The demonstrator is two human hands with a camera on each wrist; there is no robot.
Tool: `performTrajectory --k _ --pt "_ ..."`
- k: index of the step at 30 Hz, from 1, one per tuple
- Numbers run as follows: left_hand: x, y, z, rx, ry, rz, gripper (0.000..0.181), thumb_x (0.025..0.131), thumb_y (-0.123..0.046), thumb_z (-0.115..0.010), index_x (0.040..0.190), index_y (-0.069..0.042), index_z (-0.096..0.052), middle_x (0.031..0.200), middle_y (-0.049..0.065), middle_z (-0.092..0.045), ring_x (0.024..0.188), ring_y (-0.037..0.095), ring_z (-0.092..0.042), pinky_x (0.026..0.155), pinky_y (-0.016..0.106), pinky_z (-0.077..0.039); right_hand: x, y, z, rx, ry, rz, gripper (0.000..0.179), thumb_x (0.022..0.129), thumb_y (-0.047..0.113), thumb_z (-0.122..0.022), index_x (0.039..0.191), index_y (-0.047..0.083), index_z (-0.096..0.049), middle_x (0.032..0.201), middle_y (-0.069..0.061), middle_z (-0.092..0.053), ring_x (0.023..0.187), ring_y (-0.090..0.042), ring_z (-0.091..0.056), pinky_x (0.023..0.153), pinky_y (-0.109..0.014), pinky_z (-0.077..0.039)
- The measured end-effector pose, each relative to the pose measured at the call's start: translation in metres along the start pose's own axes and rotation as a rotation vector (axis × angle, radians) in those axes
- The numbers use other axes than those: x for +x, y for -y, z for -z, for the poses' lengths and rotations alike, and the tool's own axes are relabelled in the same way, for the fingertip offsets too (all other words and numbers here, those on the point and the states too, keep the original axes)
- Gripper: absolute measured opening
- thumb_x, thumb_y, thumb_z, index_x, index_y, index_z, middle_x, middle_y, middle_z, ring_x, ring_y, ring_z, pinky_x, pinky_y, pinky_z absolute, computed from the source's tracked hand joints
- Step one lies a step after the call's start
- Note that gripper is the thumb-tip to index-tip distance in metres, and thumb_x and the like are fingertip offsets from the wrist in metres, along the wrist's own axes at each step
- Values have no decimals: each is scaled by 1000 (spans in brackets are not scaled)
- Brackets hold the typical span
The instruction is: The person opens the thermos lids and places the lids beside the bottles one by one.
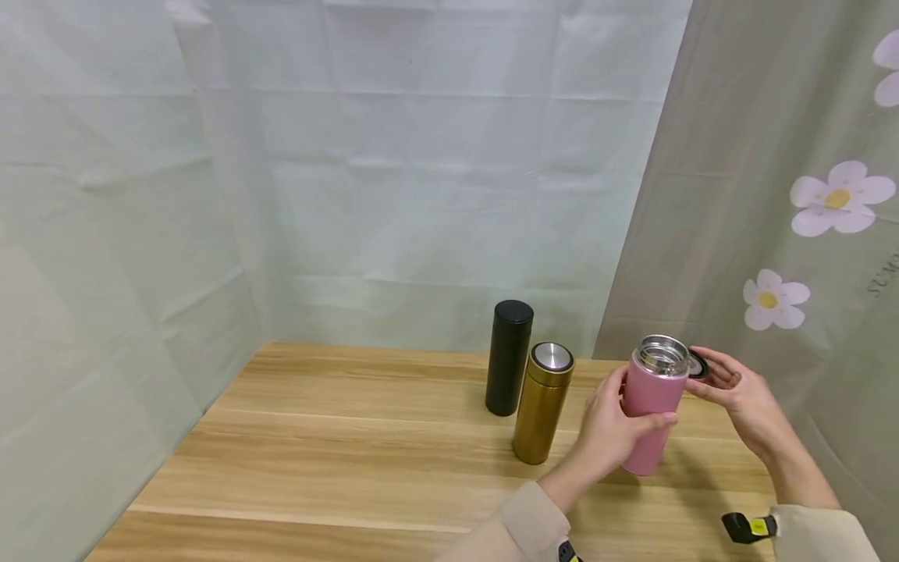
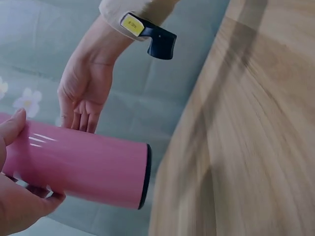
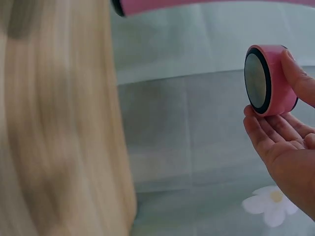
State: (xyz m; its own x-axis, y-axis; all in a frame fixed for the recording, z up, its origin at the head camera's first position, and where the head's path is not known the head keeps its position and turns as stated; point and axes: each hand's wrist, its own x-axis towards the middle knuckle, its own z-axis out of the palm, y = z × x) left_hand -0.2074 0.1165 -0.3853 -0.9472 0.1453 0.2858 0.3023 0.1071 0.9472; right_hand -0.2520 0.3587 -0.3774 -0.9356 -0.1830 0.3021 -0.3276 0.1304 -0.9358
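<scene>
My left hand (image 1: 613,425) grips a pink thermos (image 1: 644,417) around its body, fingers behind and thumb in front. The thermos has no lid on, and its steel mouth (image 1: 662,355) shows at the top. In the left wrist view the thermos (image 2: 83,164) lies across the picture with its dark base above the table. Beside the mouth, my right hand (image 1: 743,398) holds the round lid. The right wrist view shows this pink lid (image 3: 280,81) with a dark rim and pale top, pinched between the thumb and fingers of the right hand (image 3: 290,147).
A gold thermos (image 1: 541,410) with a silver-topped lid stands left of my left hand. Behind it is a black thermos (image 1: 509,359), upright. Both stand on the wooden table (image 1: 337,445). Pale cloth (image 1: 421,195) hangs behind, with a flowered curtain (image 1: 702,257) at the right.
</scene>
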Motion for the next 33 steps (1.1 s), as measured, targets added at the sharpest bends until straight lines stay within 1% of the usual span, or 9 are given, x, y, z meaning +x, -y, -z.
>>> performTrajectory --k 5,8,12,16,19,22,25,27,33 --pt "13 11 -11 67 -54 -13 77 76 -32 -95 144 -25 -57 120 -14 -56 108 0 -54 94 24 -51 3 -15 6 -105 -39 -90 46 100 4 -68 135 31 -56 120 31 -60 110 16 -55 86 -7 -45" --pt "19 18 -17 77 -77 -25 78 75 -31 -96 144 -25 -58 117 -13 -55 107 0 -54 96 24 -50 3 -22 8 -173 -47 -145 46 101 10 -69 142 21 -52 118 32 -57 110 17 -53 86 -8 -43" --pt "28 27 -23 89 -119 -39 76 75 -31 -96 141 -26 -59 116 -13 -55 106 1 -55 96 25 -49 5 -29 9 -272 -52 -192 62 101 17 -71 152 0 -41 113 33 -57 107 17 -53 83 -9 -42" --pt "37 34 -30 132 -168 -44 75 73 -30 -97 139 -26 -61 118 -12 -58 107 2 -55 97 26 -47 6 -37 10 -341 -48 -238 73 100 23 -73 155 -6 -35 113 31 -56 104 18 -53 80 -11 -42" --pt "44 40 -34 154 -205 -19 75 72 -30 -97 139 -27 -62 119 -12 -60 110 4 -55 98 28 -46 8 -44 11 -379 -46 -252 75 98 24 -75 154 -9 -36 118 21 -60 101 16 -54 81 -12 -43" --pt "51 45 -38 168 -241 -3 75 72 -29 -97 138 -25 -63 120 -11 -62 112 7 -57 98 30 -48 9 -51 12 -417 -47 -260 78 97 24 -76 153 -12 -36 128 -2 -65 98 14 -54 81 -14 -44" --pt "58 49 -41 168 -270 12 75 72 -27 -97 138 -21 -63 119 -9 -64 111 9 -58 97 31 -49 10 -58 12 -431 -50 -278 78 97 23 -76 152 -15 -35 137 -24 -59 96 15 -52 80 -14 -44" --pt "62 51 -43 161 -288 17 74 72 -24 -97 138 -19 -63 120 -7 -65 112 11 -60 98 33 -50 10 -64 11 -428 -47 -286 76 98 22 -75 150 -17 -35 141 -33 -54 96 16 -51 80 -13 -43" --pt "73 55 -51 165 -339 24 70 72 -22 -97 132 -19 -61 121 -4 -69 112 13 -63 96 33 -52 9 -77 12 -429 -65 -320 75 97 19 -76 147 -20 -36 140 -37 -53 94 15 -51 80 -12 -43"
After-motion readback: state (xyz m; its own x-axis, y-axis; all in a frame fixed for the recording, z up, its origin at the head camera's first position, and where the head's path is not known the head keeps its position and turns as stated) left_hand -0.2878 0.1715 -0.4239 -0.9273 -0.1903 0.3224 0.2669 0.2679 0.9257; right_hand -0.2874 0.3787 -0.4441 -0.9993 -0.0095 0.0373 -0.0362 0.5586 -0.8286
